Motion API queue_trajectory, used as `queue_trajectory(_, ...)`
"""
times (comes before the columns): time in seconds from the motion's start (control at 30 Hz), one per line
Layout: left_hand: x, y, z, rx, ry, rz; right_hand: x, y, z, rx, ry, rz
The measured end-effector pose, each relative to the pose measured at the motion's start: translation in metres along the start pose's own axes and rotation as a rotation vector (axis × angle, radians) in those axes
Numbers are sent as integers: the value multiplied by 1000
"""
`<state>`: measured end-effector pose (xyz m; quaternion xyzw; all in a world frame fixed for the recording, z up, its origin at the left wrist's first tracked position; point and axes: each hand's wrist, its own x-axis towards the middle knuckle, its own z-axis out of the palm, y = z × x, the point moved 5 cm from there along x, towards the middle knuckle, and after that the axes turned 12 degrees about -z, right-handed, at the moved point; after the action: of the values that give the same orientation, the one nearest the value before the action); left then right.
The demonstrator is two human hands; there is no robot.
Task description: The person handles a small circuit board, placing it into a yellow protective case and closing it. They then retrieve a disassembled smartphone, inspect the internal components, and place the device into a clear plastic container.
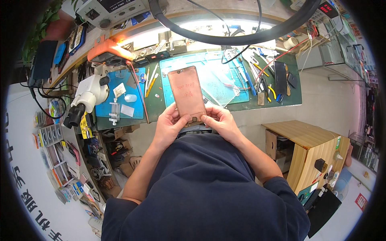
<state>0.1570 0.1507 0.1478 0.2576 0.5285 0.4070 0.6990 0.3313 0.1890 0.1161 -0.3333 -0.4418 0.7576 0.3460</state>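
Note:
Upright in front of my body is a phone screen panel (187, 94), its copper-brown back facing me with reddish handwriting on it. My left hand (169, 125) grips its lower left corner, thumb on the face and fingers curled behind. At the lower right corner my right hand (222, 123) pinches it the same way. The panel stands over the near edge of the green work mat (159, 105) and partly covers a light-blue repair mat (167, 66) with a clear plastic sheet (219, 86) on it. The fingers behind the panel are mostly hidden.
A white microscope (89, 94) stands left beside a blue mat (138, 108) holding a small bottle (130, 98) and metal clamp (114, 112). Tweezers, yellow-handled pliers (272, 92) and a dark phone (280, 78) lie right. A thick black hose (233, 39) arches overhead. A wooden cabinet (301, 134) stands right.

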Motion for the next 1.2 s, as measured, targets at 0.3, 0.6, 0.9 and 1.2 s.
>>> queue_trajectory(0.3, -3, 2, 7, 12, -9, 7, 3, -6, 1, -56, 26, -42)
queue_trajectory(0.6, 4, 0, 6, 39, 125, -83, 5, -2, 2, -124, 39, -49)
queue_trajectory(0.9, 5, -3, 2, -67, 70, -186, 2, -8, -2, -102, 123, 60)
queue_trajectory(1.2, 2, -3, 0, -120, 66, -229, 1, -9, 0, -39, 160, 68)
